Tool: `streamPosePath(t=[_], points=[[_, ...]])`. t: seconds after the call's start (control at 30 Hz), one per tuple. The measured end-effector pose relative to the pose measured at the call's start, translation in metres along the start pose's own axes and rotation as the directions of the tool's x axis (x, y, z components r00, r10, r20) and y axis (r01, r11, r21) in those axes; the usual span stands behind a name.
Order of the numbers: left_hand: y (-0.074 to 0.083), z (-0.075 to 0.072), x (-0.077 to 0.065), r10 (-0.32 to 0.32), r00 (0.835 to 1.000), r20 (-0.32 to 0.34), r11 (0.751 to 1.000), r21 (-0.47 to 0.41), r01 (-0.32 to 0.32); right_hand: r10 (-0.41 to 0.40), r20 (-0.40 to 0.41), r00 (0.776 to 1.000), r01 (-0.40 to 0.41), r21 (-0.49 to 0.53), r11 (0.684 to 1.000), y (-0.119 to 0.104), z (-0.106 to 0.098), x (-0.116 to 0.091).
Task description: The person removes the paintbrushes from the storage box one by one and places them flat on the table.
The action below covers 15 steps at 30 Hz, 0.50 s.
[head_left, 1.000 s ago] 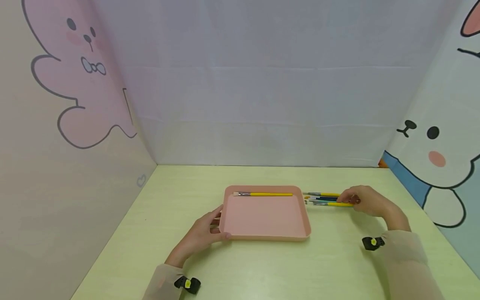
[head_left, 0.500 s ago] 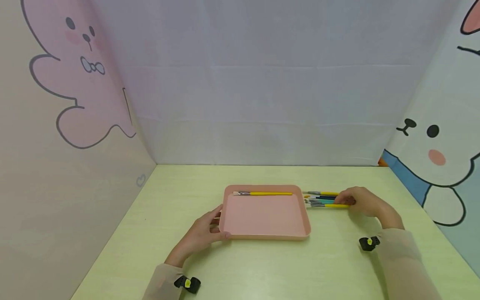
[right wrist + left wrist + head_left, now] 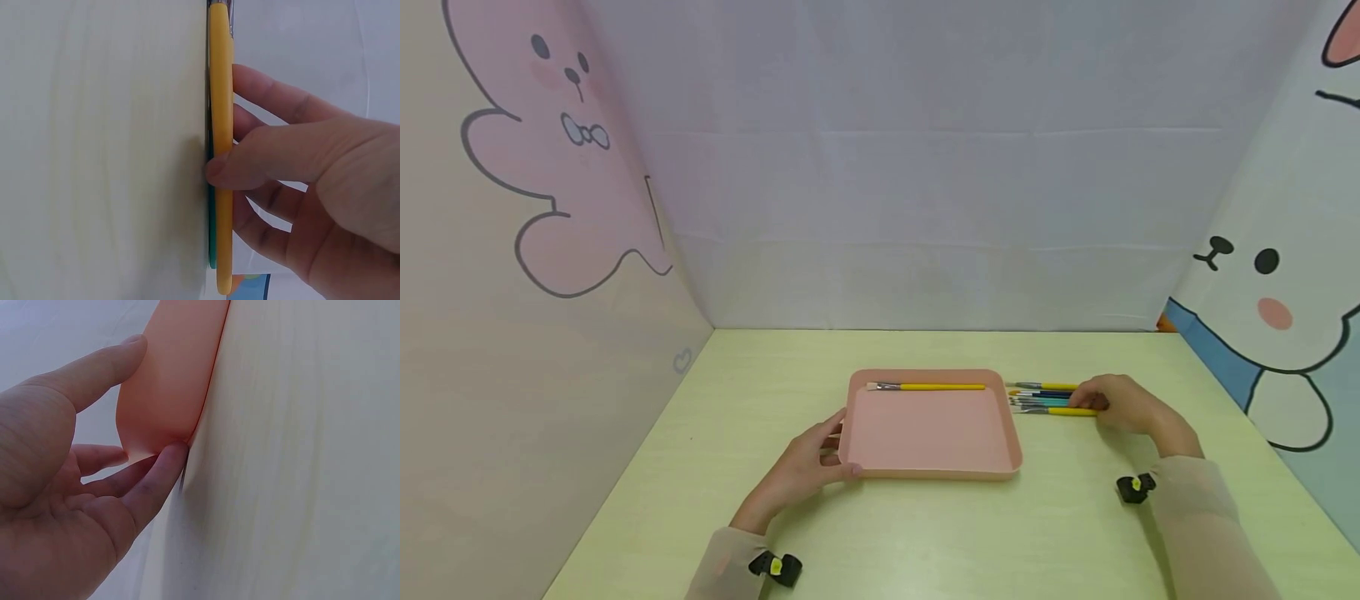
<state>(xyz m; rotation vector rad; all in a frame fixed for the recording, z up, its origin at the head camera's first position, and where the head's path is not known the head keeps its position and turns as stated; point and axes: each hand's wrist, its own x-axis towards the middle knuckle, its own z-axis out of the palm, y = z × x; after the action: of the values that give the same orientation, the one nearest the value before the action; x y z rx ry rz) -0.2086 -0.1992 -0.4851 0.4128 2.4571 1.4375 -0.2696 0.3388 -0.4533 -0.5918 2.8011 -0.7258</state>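
Note:
The pink tray (image 3: 934,433) lies on the table, with one yellow-handled paintbrush (image 3: 943,387) near its far rim. My left hand (image 3: 808,458) holds the tray's left end; in the left wrist view the thumb lies along one side and the fingertips meet the corner by the table. Just right of the tray is a row of paintbrushes (image 3: 1041,402) with yellow, dark blue and teal handles, bristles toward the tray. My right hand (image 3: 1126,404) grips their handles. In the right wrist view its thumb crosses the nearest yellow handle (image 3: 222,81), a teal handle (image 3: 212,237) shows behind, and fingers are on the far side.
The pale yellow-green table (image 3: 925,533) is closed in by a white back wall (image 3: 925,208) and side walls with cartoon animals. A black wrist camera sits on each sleeve, the right one (image 3: 1133,488) close over the table.
My right hand has shifted slightly left, and the nearest yellow paintbrush has moved a little left with it. The left hand and tray have stayed still.

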Motion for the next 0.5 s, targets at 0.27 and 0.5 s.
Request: streamPosePath(t=[0.27,0.5], points=[[0.0040,0.0004,-0.0010,0.004,1.000,-0.010,1.000,-0.030,-0.005,-0.010,-0.020,1.000,0.010,-0.001,1.000,0.0059,0.0022,0.0005],[0.0047,0.0001,-0.0008,0.006,1.000,-0.010,0.999,-0.038,-0.006,0.001,-0.032,0.999,-0.001,0.003,1.000,0.0049,0.0020,0.0010]])
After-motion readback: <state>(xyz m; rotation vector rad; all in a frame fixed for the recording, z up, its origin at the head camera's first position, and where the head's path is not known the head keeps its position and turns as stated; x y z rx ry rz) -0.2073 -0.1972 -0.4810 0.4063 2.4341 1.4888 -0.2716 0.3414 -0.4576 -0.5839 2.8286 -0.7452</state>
